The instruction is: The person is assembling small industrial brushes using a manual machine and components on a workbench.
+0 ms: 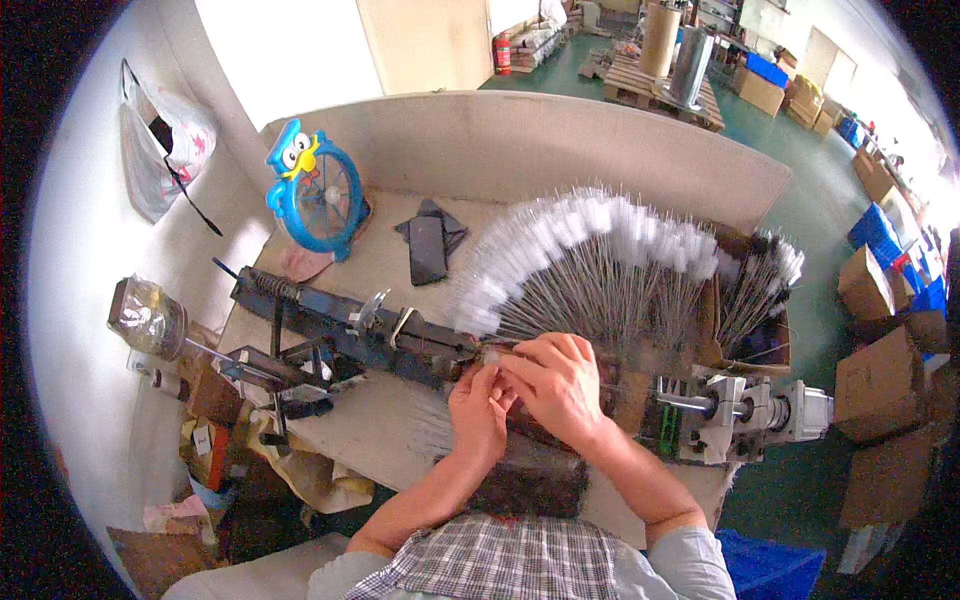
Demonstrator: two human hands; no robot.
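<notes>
Both hands meet at the right end of a long dark metal machine (340,312) on the table. My left hand (478,412) has its fingers pinched together just below that end. Beside it, my right hand (556,385) is closed too, its fingertips almost touching the left ones. A small pale bit shows between them, but the fingers hide what it is. Just beyond my hands, a wide fan of wire-stemmed brushes (600,215) lies with white bristle heads pointing away from me. Loose thin wires (428,425) lie left of my left wrist.
To the right stands a motor unit with a shaft (765,410), near a box of more brushes (780,355). A blue toy-shaped fan (345,240) and a dark phone (428,250) sit at the back left. A low partition (520,125) edges the table's far side.
</notes>
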